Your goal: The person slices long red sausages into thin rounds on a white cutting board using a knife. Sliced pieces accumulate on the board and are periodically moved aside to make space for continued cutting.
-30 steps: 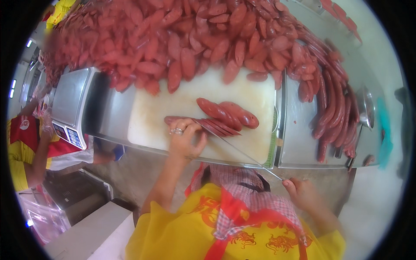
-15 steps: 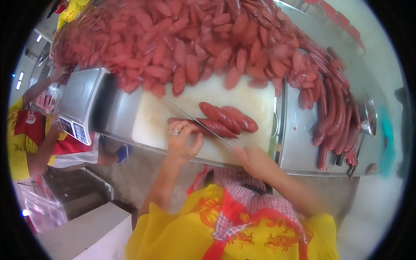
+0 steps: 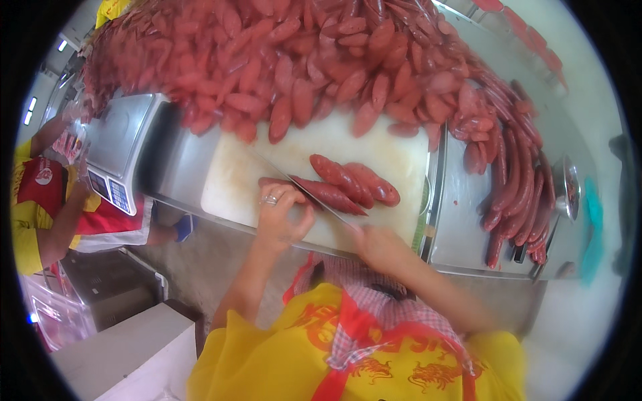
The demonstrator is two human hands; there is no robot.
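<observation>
On a white cutting board lie reddish sausage pieces. My left hand, a ring on one finger, is closed over a sausage, its fingers curled and pressing it to the board. My right hand grips a long knife by its handle, which the fist mostly hides. The blade slants up and left across the sausage beside my left fingers. A slanted cut piece lies just right of the blade, and two more cut sausage pieces rest side by side beyond it.
A large heap of sliced sausage covers the table beyond the board. Whole sausages lie at right near a metal bowl. A scale stands at left, near a person in a yellow shirt.
The blade has come slightly closer to my left fingers, and my right hand has shifted a little left. My left hand stays on the sausage. The whole view has tilted slightly.
</observation>
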